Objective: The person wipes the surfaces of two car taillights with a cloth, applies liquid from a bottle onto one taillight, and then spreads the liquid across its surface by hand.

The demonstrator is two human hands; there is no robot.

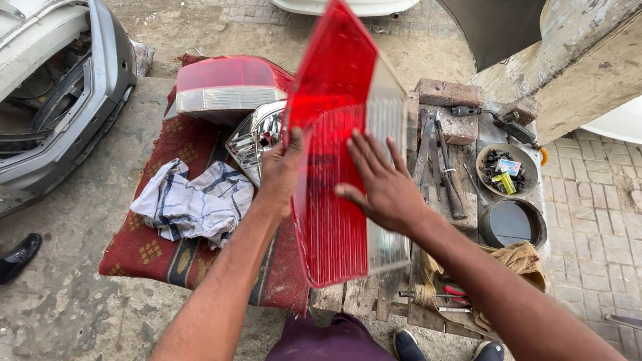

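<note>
Gripping the red tail-light lens (334,134) by its edge, left hand (279,175) fingers closed; right hand (382,184) fingers spread flat upon it.

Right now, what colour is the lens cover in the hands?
Mostly red, with a clear ribbed strip along one edge of the lens cover; the head view shows it.

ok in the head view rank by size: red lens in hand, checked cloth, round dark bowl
1. Red ribbed tail-light lens, though it is nearest the camera.
2. White and blue checked cloth.
3. Round dark bowl.
</note>
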